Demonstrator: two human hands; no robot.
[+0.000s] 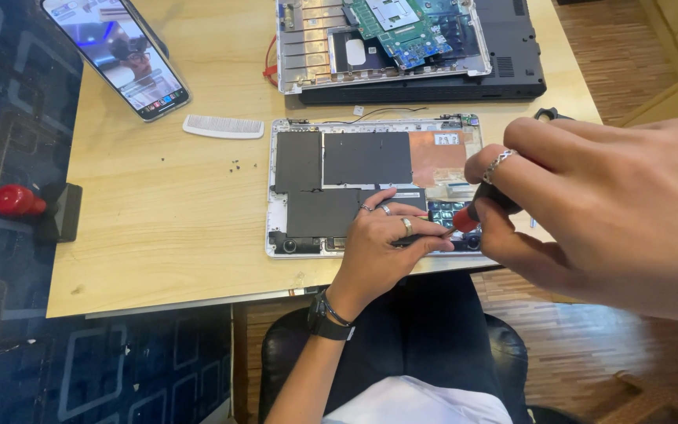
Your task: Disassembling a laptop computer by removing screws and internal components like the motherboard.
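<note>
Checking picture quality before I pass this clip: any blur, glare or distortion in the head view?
Head view: even daylight, soft shadows; right hand close to the lens looms oversized and slightly soft; left hand and opened laptop sharp; phone screen bright; table edges splay, wide-angle.
</note>
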